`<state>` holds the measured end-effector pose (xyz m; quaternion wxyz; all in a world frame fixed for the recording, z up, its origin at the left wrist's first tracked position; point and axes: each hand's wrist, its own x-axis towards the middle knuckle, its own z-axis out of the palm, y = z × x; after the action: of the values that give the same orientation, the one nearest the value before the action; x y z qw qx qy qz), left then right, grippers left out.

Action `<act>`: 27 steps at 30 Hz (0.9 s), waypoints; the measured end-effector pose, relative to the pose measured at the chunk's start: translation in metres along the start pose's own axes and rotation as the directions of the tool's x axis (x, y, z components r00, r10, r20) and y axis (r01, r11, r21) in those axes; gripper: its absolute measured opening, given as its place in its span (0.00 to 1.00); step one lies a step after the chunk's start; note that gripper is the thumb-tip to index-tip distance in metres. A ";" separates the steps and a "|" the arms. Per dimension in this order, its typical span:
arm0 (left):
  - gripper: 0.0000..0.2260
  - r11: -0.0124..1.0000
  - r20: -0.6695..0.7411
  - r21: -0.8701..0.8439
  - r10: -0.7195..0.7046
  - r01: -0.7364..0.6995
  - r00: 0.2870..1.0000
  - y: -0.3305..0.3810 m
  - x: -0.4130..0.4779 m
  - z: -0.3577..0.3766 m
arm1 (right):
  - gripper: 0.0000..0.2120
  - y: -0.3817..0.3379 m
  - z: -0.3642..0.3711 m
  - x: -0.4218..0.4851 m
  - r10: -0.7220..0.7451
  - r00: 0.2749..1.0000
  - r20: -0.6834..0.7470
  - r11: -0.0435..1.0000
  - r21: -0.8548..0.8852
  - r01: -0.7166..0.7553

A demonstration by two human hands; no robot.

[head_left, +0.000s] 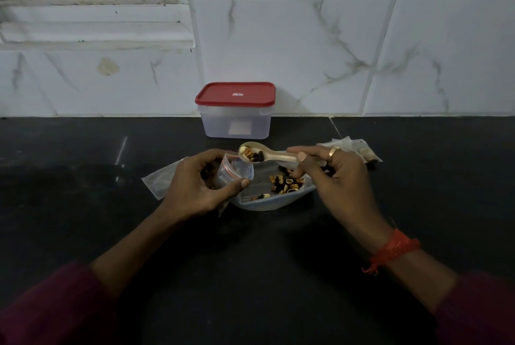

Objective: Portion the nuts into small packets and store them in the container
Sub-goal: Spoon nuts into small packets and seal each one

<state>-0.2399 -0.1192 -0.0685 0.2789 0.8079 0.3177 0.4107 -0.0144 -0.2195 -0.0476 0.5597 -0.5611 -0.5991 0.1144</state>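
Nuts (252, 155) on spoon (278, 155) pinched in right hand (342, 177), just beside small packet (237, 171) gripped in left hand (195, 185)

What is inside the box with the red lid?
Through the cloudy walls of the box only a pale square patch shows, perhaps a label; no packets can be made out. The red lid sits on top and covers the opening.

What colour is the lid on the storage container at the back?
Red; the lid sits closed on the translucent container, clearest in the head view.
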 end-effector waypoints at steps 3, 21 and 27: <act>0.20 1.000 0.000 0.002 -0.005 0.005 1.000 0.001 0.001 0.001 | 0.11 0.003 0.008 -0.004 -0.069 0.993 0.100 0.996 -0.057 0.075; 0.19 0.976 -0.001 -0.210 -0.068 0.066 0.998 0.003 0.002 0.000 | 0.16 0.010 0.011 -0.006 -0.467 0.880 0.084 0.816 -0.344 0.465; 0.18 0.967 -0.031 -0.235 -0.106 0.096 0.994 0.003 0.003 0.000 | 0.08 0.001 -0.021 0.012 -0.350 0.919 -0.183 0.916 -0.275 0.294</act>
<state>-0.2379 -0.1189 -0.0654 0.3854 0.7431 0.3140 0.4480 0.0058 -0.2195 -0.0345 0.5632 -0.5275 -0.6248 -0.1188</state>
